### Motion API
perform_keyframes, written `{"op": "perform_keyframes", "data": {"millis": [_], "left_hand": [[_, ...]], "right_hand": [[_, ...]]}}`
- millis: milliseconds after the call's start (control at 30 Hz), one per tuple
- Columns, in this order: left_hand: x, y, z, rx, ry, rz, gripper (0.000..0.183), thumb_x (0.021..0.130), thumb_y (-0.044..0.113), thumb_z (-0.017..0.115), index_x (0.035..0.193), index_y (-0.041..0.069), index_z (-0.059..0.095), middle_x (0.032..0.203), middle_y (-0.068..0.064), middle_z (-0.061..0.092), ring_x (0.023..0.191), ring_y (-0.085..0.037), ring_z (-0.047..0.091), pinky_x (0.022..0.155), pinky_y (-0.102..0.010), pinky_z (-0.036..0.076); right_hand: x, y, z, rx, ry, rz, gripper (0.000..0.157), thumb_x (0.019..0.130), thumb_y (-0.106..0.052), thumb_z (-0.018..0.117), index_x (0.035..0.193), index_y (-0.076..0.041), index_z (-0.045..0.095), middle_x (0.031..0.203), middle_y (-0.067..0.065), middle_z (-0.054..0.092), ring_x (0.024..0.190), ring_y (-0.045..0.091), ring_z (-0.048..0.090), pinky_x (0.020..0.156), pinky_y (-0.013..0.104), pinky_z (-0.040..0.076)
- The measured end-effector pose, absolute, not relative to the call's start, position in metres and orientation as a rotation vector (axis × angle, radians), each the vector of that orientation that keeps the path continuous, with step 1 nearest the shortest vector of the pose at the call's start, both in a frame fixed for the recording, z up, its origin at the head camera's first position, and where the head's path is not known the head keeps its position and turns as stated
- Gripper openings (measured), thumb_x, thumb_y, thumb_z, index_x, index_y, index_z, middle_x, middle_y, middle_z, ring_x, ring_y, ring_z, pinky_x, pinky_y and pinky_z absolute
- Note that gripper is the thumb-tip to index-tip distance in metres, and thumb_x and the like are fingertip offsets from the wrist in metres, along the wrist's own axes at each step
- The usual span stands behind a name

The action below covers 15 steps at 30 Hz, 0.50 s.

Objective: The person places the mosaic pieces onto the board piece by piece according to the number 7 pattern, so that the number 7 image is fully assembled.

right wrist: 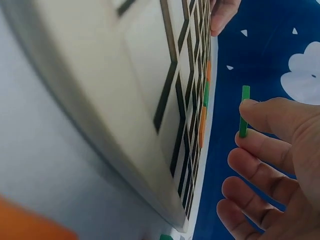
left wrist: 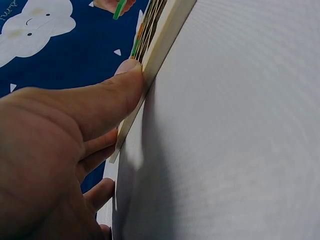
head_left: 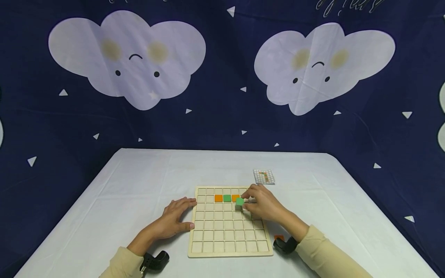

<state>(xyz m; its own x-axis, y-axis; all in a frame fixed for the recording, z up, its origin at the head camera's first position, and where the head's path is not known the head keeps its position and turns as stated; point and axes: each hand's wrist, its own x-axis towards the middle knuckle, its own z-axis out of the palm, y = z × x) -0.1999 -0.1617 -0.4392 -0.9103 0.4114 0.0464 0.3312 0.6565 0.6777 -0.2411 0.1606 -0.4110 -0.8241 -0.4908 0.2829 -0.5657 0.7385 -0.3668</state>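
A wooden board with a square grid (head_left: 218,234) lies on the white table. In its second row from the far side sit an orange tile (head_left: 218,198), a green tile (head_left: 227,198) and another orange tile (head_left: 235,197), side by side. My right hand (head_left: 263,203) pinches a second green square tile (head_left: 240,201) between thumb and index finger, over the board; the right wrist view shows this held tile (right wrist: 244,120) edge-on, other fingers loosely bent. At the board's left edge, my left hand (head_left: 170,220) touches the rim with spread thumb and fingers; its thumb (left wrist: 112,97) presses the side.
A small card with a printed colored grid pattern (head_left: 264,177) lies behind the board, to the right. An orange piece (head_left: 279,237) lies right of the board, partly behind the black wrist camera (head_left: 286,245). A dark blue cloud-patterned cloth (head_left: 222,127) hangs behind the table.
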Motion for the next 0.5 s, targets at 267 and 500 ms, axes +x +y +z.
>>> {"op": "perform_keyframes", "data": {"millis": [267,500], "left_hand": [[-0.2005,-0.1611,-0.4399,0.611,2.762,1.093,0.067,0.08,0.029,0.073,0.138,0.008,0.045,0.15,-0.012,0.037,0.144,-0.04,0.019,0.114,-0.065,0.001],[-0.2011,-0.1609,-0.441,0.62,2.76,1.095,0.067,0.08,0.028,0.073,0.138,0.008,0.045,0.15,-0.012,0.037,0.144,-0.04,0.019,0.114,-0.064,0.001]], "right_hand": [[-0.2454,0.155,-0.4119,0.855,-2.783,0.653,0.022,0.08,-0.022,0.072,0.1,-0.013,0.071,0.093,-0.007,0.061,0.084,0.012,0.048,0.069,0.023,0.043],[-0.248,0.1523,-0.4114,0.845,-2.816,0.654,0.024,0.081,-0.024,0.071,0.102,-0.012,0.07,0.094,-0.007,0.061,0.085,0.013,0.049,0.07,0.024,0.042]]}}
